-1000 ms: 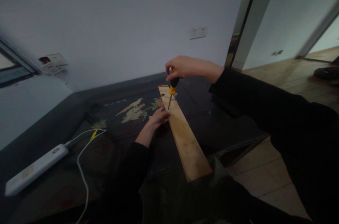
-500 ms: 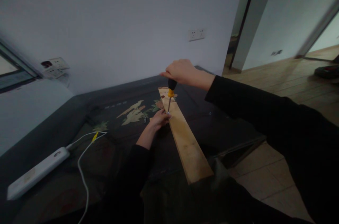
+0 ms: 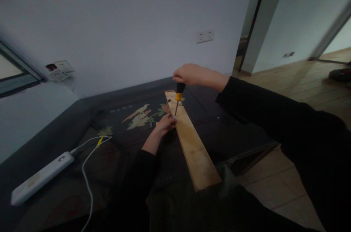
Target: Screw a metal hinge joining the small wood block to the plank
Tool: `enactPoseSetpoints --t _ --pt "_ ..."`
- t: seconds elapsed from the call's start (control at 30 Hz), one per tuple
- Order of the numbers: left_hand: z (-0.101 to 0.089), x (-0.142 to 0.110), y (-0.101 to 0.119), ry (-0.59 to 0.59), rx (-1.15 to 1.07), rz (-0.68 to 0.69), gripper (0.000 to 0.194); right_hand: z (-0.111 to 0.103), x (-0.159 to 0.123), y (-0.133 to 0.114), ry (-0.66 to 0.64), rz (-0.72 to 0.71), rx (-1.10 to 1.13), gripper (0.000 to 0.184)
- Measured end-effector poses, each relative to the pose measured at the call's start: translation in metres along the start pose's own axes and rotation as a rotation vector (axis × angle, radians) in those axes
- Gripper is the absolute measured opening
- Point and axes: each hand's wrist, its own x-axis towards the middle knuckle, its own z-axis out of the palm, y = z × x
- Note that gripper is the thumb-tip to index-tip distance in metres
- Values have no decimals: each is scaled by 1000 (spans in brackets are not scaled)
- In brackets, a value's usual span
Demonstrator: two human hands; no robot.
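My right hand [image 3: 189,74] is closed over the top of a screwdriver [image 3: 178,97] with a black and yellow handle. The shaft points down, slightly tilted, onto a long wooden board [image 3: 193,142]. At the board's left edge, the fingers of my left hand [image 3: 165,124] are pinched together around the screwdriver's tip. Something small and shiny shows there, too small to name. The board lies lengthwise on a dark table [image 3: 233,133], its near end reaching past the table's edge towards me.
A white power strip [image 3: 42,177] with a white cable [image 3: 87,181] lies at the left. Small metal pieces [image 3: 150,124] lie left of my left hand, and another tiny metal piece [image 3: 218,118] is right of the board. Behind the table stands a wall with sockets [image 3: 204,36].
My right hand has turned a little on the screwdriver handle and shifted slightly right, tilting the tool a bit more. My left hand stays at the tip. The whole view has shifted slightly.
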Motion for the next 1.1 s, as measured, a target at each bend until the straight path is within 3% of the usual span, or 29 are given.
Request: enactPoseSetpoints --t 0.1,0.2,0.37,0.47,0.7,0.83,0.9,1.1 --pt "2 -1 1 2 8 8 46 8 4 -3 59 102 -36 45" --pt "3 -2 1 -9 12 24 45 5 6 1 42 87 1 50" --pt "2 -5 3 -17 -1 29 45 -11 4 16 -271 -63 266 44" --pt "0 -3 0 -14 3 36 46 -17 2 16 -340 -67 321 43" --pt "-4 7 -6 1 27 29 47 -10 4 -2 -205 3 109 34" --pt "-4 5 -4 0 25 25 46 3 11 -6 -49 116 -33 43" --pt "-3 4 -4 5 15 24 46 5 13 -4 -36 124 -26 50" --pt "-1 6 -4 9 2 28 45 -14 10 8 -334 -12 192 50"
